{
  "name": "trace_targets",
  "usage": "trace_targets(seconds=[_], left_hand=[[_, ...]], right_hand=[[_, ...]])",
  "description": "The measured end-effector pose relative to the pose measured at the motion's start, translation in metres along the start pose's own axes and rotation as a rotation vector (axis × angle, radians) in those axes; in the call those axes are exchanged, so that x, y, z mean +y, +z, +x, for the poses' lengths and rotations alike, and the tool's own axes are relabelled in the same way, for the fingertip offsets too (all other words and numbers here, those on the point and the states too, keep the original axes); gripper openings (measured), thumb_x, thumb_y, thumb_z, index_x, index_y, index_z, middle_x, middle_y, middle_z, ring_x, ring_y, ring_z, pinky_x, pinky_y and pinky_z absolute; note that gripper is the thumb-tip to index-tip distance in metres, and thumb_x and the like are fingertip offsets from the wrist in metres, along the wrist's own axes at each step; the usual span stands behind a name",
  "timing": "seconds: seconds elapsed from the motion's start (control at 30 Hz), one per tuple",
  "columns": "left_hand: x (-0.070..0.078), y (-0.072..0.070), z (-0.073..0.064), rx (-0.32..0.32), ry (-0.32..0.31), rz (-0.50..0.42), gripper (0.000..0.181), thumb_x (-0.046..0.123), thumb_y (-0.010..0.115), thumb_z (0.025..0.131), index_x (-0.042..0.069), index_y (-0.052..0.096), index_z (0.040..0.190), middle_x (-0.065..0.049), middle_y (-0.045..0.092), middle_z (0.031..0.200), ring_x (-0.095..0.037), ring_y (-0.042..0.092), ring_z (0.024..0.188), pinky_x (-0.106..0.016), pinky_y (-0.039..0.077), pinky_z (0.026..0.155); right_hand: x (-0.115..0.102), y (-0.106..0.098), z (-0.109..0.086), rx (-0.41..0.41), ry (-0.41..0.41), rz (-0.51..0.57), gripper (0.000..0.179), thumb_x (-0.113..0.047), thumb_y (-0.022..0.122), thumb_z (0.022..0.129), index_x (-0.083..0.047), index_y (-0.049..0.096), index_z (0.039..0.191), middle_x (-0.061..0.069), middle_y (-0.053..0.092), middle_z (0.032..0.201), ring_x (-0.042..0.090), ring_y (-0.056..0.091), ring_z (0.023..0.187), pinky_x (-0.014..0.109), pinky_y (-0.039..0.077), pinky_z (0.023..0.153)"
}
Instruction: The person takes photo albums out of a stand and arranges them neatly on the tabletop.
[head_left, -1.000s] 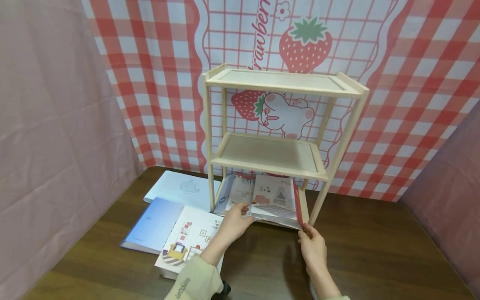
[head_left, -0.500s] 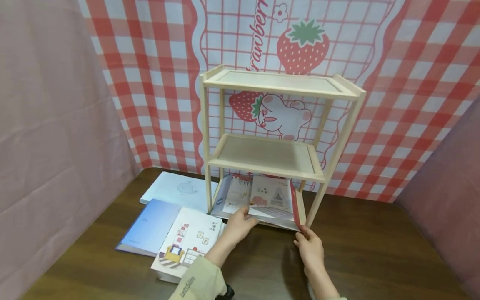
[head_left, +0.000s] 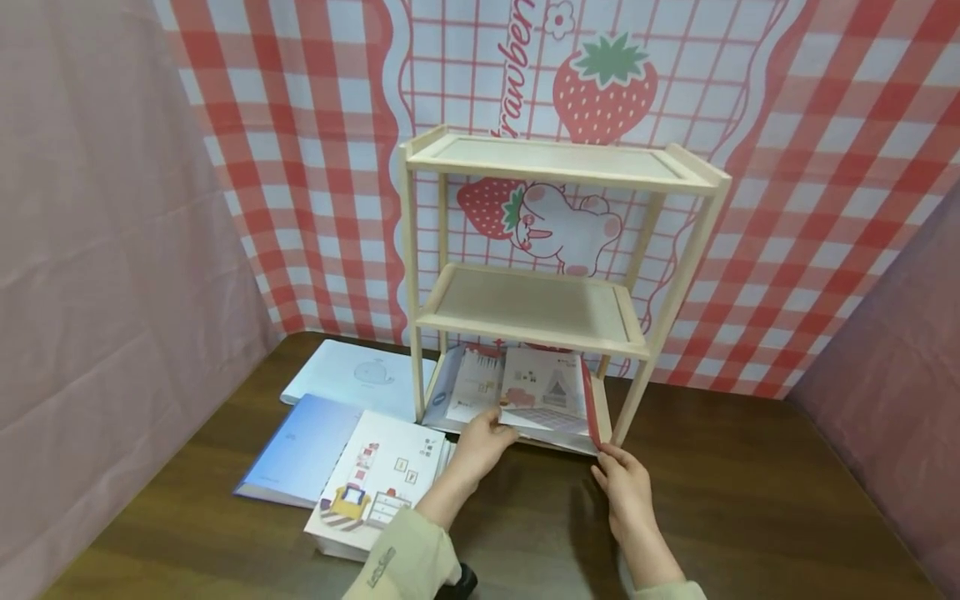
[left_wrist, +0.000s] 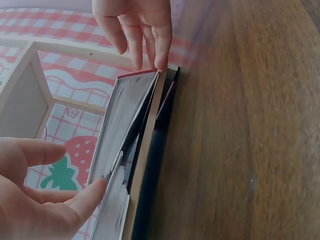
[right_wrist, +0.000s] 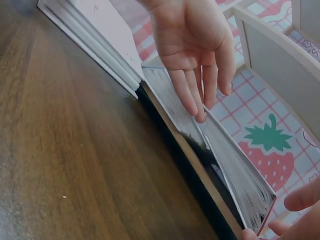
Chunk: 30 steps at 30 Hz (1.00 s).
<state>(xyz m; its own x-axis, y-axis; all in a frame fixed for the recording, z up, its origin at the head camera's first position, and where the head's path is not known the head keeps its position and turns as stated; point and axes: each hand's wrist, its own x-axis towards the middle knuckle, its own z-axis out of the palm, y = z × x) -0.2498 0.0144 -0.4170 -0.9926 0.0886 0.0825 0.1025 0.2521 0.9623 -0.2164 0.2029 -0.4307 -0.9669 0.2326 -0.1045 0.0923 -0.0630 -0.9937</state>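
An open book [head_left: 546,390] with a red cover edge and room drawings lies on the lowest level of a small wooden shelf [head_left: 532,337]. My left hand [head_left: 480,450] reaches the book's front edge near its middle. The left wrist view shows the left fingers [left_wrist: 90,197] extended, one fingertip touching the page block, the thumb apart. My right hand [head_left: 626,487] touches the front right corner beside the red cover. Seen from the left wrist, its fingers [left_wrist: 162,45] are straight, with tips at the lower cover by the shelf's front rail.
Another open book [head_left: 382,475] with a blue page lies on the wooden table [head_left: 720,500] left of the shelf. Behind it rests a pale blue book [head_left: 352,375] with a whale drawing, partly behind the shelf post. A strawberry-patterned cloth [head_left: 607,92] hangs behind.
Both hands stay at the front edge of the book in the shelf. The left hand has shifted slightly right along that edge; the head view has moved a little.
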Motion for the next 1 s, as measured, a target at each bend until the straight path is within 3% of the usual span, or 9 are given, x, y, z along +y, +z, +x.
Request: trace_targets(seconds=[0.13,0.2,0.37,0.53,0.63,0.87,1.0], left_hand=[[0.000,0.000,0.001,0.025,-0.001,0.014,0.054,0.012,0.056,0.072,-0.011,0.042,0.118,-0.023,0.051,0.110,-0.026,0.051,0.094,-0.037,0.042,0.080],[0.000,0.001,0.001,0.032,-0.011,0.008,0.054,0.012,0.056,0.071,-0.011,0.042,0.118,-0.023,0.053,0.107,-0.024,0.054,0.087,-0.035,0.044,0.075],[0.001,0.000,0.001,0.047,-0.029,-0.011,0.053,0.011,0.056,0.072,-0.010,0.042,0.118,-0.023,0.054,0.106,-0.022,0.057,0.082,-0.033,0.046,0.073],[0.002,0.000,0.000,0.079,-0.033,0.007,0.049,0.011,0.057,0.072,-0.008,0.046,0.116,-0.020,0.055,0.105,-0.024,0.053,0.093,-0.035,0.043,0.079],[0.002,0.000,-0.002,0.080,-0.036,-0.012,0.048,0.009,0.056,0.072,-0.008,0.046,0.115,-0.020,0.056,0.102,-0.024,0.054,0.090,-0.035,0.044,0.077],[0.002,0.000,-0.004,0.094,-0.044,-0.105,0.045,0.007,0.055,0.072,-0.007,0.046,0.114,-0.020,0.053,0.106,-0.019,0.055,0.081,-0.030,0.046,0.070],[0.001,0.001,-0.005,0.104,-0.048,-0.191,0.046,0.005,0.053,0.071,-0.008,0.044,0.114,-0.020,0.052,0.105,-0.020,0.054,0.081,-0.028,0.046,0.069]], right_hand=[[0.008,-0.004,0.006,-0.013,-0.028,0.045,0.043,-0.009,0.038,0.089,0.015,0.028,0.123,0.026,0.022,0.130,0.027,0.030,0.117,0.033,0.034,0.092],[0.017,-0.008,0.012,-0.011,-0.034,0.085,0.045,-0.012,0.041,0.089,0.015,0.029,0.123,0.024,0.029,0.126,0.023,0.037,0.112,0.029,0.038,0.089],[0.027,-0.014,0.020,-0.014,-0.016,0.131,0.047,-0.016,0.042,0.089,0.012,0.029,0.124,0.024,0.030,0.126,0.015,0.044,0.102,0.022,0.041,0.084],[0.013,-0.009,0.009,-0.019,0.011,0.080,0.045,-0.012,0.033,0.091,0.013,0.023,0.126,0.028,0.024,0.129,0.026,0.036,0.112,0.024,0.038,0.088],[0.003,-0.006,0.001,-0.045,0.022,0.071,0.046,-0.009,0.031,0.091,0.016,0.017,0.127,0.030,0.018,0.130,0.034,0.027,0.116,0.030,0.034,0.093],[-0.004,-0.004,-0.004,-0.068,0.080,0.106,0.050,-0.006,0.034,0.089,0.015,0.011,0.128,0.029,0.013,0.132,0.033,0.025,0.116,0.034,0.029,0.096],[-0.004,-0.004,-0.005,-0.078,0.091,0.112,0.051,-0.007,0.035,0.089,0.015,0.011,0.128,0.027,0.018,0.130,0.029,0.033,0.111,0.032,0.032,0.094]])
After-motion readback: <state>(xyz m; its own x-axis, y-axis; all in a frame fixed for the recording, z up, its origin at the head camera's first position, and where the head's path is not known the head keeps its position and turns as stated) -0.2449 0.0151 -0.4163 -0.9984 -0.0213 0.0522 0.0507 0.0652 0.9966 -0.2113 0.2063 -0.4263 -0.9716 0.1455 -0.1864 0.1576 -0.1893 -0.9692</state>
